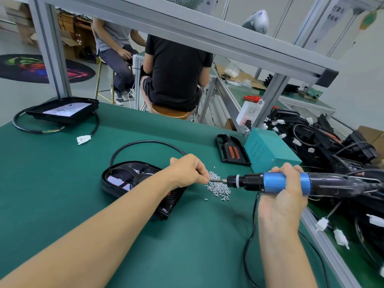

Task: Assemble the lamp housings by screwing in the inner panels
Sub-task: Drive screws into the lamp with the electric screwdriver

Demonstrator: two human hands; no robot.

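A black lamp housing (122, 179) lies open on the green table (62, 194), its inner panel showing and a black cable looping behind it. My left forearm crosses over it. Just right of it is a pile of several small silver screws (219, 187). My left hand (190, 170) hovers over the pile, with its fingertips pinching a screw against the bit of the electric screwdriver (276, 181). My right hand (285, 189) grips the screwdriver's blue and black body, which lies level and points left.
A second housing (62, 109) with cable and white connector sits at the far left. A black part (231, 150) and a teal power box (270, 152) stand behind the screws. Several black housings are heaped at the right (332, 146). Two people sit beyond the table.
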